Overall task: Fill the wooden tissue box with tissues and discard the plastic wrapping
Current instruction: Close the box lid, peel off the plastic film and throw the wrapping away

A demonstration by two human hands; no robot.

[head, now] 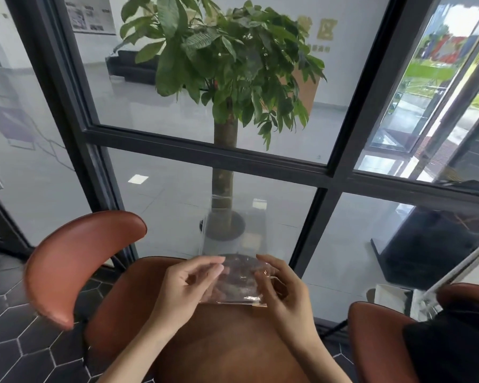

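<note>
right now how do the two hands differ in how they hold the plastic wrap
The left hand pinches the plastic wrapping at its upper left edge with its fingers stretched toward the middle. The right hand grips the right edge, fingers curled inward and partly seen through the clear film. Both hold it up above the brown chair seat.

Glass wall (pixel 177 205) blocks ahead; chair backrest (pixel 75 261) seemingly crowds left.

Both forearms (pixel 127 355) and right chair (pixel 385 341) cropped.
</note>
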